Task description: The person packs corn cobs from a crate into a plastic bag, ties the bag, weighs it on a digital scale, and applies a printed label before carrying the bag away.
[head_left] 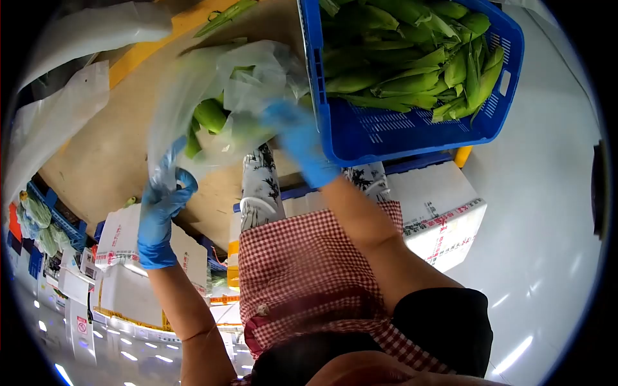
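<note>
Evidently the left hand (161,219), fingers curled, grips the clear plastic bag (168,122) on the surface (109,154); limp, probably slippery, it's best held by its rim. The right hand (299,141), beside it, is too blurred to tell.

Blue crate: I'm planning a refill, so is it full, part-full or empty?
Part-full: in the blue crate, green corn fills the far side; bare slotted floor shows nearer the person.

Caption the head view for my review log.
Gloved left hand holds a translucent plastic bag of green produce, right hand blurred at its other side, beside a blue crate of corn.
</note>
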A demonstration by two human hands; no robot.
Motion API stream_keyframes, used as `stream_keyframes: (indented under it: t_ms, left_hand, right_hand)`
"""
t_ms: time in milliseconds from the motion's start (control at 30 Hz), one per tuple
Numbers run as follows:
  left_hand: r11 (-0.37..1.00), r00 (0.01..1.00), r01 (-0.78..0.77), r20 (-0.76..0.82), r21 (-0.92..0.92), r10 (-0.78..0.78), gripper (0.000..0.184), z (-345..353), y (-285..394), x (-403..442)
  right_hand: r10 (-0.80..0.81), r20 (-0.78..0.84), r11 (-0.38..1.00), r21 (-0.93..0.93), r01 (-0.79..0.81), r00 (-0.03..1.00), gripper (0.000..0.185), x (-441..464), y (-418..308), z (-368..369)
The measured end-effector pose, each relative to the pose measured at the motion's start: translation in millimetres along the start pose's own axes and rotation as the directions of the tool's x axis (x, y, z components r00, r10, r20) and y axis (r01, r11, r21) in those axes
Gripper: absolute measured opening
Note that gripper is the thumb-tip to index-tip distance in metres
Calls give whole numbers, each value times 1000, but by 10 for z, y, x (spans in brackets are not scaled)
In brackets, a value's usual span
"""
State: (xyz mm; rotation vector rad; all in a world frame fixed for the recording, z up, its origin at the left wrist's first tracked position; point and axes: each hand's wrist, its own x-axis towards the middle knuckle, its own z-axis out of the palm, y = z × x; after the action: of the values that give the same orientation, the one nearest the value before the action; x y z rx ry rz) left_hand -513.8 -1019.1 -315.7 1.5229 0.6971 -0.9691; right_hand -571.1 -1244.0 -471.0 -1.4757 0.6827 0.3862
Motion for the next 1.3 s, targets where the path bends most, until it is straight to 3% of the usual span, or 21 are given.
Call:
stream_keyframes:
  t_ms: [33, 67, 100, 200, 267, 333, 433, 533, 633, 700, 767, 833, 900, 967, 1033, 1133, 1233, 1300]
  left_hand:
    - [999, 998, 45, -38, -9, -45, 64, -24, -120, -4]
    - [996, 993, 88, -78, -19, -89, 64, -59, -257, -3]
    - [991, 985, 129, -115, -31, -132, 65, -66, -347, -1]
    - [973, 996, 80, -15, -216, -85, 70, 193, -405, -56]
    - [959, 997, 63, -21, -276, -72, 75, 302, -434, -68]
    - [934, 997, 13, -72, -358, -41, 80, 308, -456, -55]
    - [947, 997, 12, -72, -322, -37, 85, 187, -522, -63]
    - [956, 998, 9, -54, -292, -26, 85, 117, -498, -68]
    - [937, 998, -26, -57, -348, 7, 79, 193, -348, -47]
    - [921, 998, -24, -58, -388, 2, 76, 202, -310, -73]
    - [919, 998, -40, -55, -393, 20, 76, 166, -306, -45]
    - [918, 997, -65, -73, -390, 39, 77, 159, -289, -28]
    - [909, 994, -99, -88, -404, 69, 81, 159, -203, 32]
    - [905, 993, -119, -73, -409, 97, 81, 161, -105, 105]
    - [894, 993, -108, -4, -436, 118, 80, 138, -5, 164]
    - [839, 988, -46, 99, -542, 118, 79, 76, 110, 148]
    - [762, 994, 33, 98, -647, 41, 81, 15, 142, 79]
    - [755, 996, 45, 92, -654, 21, 84, 28, 133, 64]
  right_hand:
    - [-75, -190, 979, 175, 109, 979, 16, 107, -288, -314]
    - [-80, -323, 996, 8, 88, 943, 19, 314, -319, -671]
    - [-311, -330, 845, -525, 101, 891, 19, 662, -36, -1113]
    - [-165, 111, 278, -948, 154, 980, 37, 1283, 859, -1820]
    - [66, 247, -198, -946, 255, 967, 42, 1437, 1172, -1854]
    - [217, 141, -346, -914, 211, 966, 48, 1591, 1280, -1896]
    - [262, 149, -629, -723, 286, 953, 51, 1644, 1431, -1876]
    - [161, 402, -634, -658, 407, 901, 51, 1553, 1486, -2156]
    - [-8, 448, -409, -817, 406, 894, 53, 1304, 1013, -2260]
    - [-65, 329, -143, -937, 318, 942, 55, 1077, 506, -2178]
    - [-79, 141, 244, -957, 157, 987, 54, 872, -14, -2132]
    - [13, -81, 679, -731, -69, 997, 50, 614, -429, -2039]
    - [-81, -149, 930, -368, 21, 985, 41, 279, -736, -1874]
    - [-261, -159, 963, 24, 268, 952, 36, -23, -956, -1663]
    - [-166, -124, 976, -165, 144, 978, 35, -210, -920, -1567]
    - [-180, 218, 937, -259, 235, 959, 57, -121, -858, -752]
    - [-130, 384, 977, -107, 183, 914, 55, 80, -318, 192]
    - [-228, 241, 974, 44, 224, 943, 42, 111, 356, 794]
